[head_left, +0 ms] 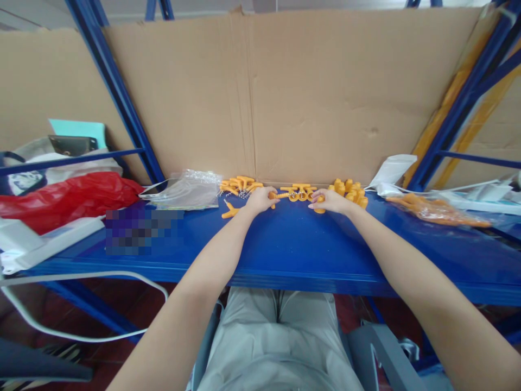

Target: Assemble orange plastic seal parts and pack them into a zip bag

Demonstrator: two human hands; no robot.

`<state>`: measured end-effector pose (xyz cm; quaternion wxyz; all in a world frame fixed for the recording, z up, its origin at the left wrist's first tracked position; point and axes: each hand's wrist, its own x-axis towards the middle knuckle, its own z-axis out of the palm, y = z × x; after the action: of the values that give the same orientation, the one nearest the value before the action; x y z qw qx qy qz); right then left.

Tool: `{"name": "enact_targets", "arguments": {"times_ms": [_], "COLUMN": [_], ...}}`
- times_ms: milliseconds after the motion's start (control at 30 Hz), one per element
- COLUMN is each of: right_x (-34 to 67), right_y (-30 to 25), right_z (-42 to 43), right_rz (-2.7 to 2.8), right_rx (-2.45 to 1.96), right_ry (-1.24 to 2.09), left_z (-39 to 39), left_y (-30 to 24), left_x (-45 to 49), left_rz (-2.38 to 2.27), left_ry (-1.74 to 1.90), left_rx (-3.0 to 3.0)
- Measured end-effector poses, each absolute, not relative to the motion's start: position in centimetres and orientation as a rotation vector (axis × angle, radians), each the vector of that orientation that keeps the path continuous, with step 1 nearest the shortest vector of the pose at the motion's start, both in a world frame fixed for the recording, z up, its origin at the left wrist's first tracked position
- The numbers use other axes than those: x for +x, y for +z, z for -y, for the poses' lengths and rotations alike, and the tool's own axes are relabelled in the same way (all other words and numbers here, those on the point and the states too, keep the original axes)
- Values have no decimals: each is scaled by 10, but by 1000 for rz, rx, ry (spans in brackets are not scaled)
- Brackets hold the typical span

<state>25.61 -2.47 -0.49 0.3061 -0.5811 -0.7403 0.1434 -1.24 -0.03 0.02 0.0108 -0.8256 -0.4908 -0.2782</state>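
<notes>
My left hand is closed at the fingertips around a small orange piece at the left end of a row. My right hand pinches a short orange cylinder-like piece at the row's other end. Between the hands stand several orange T-shaped pieces with round rings. Left of my left hand lies a pile of orange branched pieces with small metal chains, and a single forked orange piece with a chain sits nearer me. A cluster of orange cylindrical pieces is just beyond my right hand.
The blue shelf top is backed by tall cardboard. Clear plastic bags lie left, beside a red bag and a white power strip. On the right is a bag of orange pieces. Blue posts flank the space.
</notes>
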Motion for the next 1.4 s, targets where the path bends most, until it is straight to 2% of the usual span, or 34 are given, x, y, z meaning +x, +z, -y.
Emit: {"name": "enact_targets", "arguments": {"times_ms": [167, 467, 567, 667, 833, 1033, 1400], "right_x": [246, 239, 236, 229, 218, 223, 240], "right_y": [-14, -14, -14, -14, -15, -25, -43], "right_z": [25, 32, 29, 29, 35, 25, -5], "right_rz": [1809, 1842, 2028, 2203, 2206, 2006, 1959], "right_rx": [-1365, -1367, -1507, -1540, -1588, -1555, -1214], "right_ry": [681, 859, 745, 491, 143, 79, -59], "left_z": [-1, -2, -2, -2, -3, 6, 9], "left_y": [-1, -2, -1, -2, -2, 2, 5], "left_x": [-12, -12, -12, -12, -12, -7, -8], "left_rz": [1521, 1510, 1500, 1501, 1497, 1461, 1639], "left_ry": [-867, -872, -881, -875, -864, -815, -707], "left_rx": [-2566, -2575, -2583, -2579, -2565, -2573, -2443]}}
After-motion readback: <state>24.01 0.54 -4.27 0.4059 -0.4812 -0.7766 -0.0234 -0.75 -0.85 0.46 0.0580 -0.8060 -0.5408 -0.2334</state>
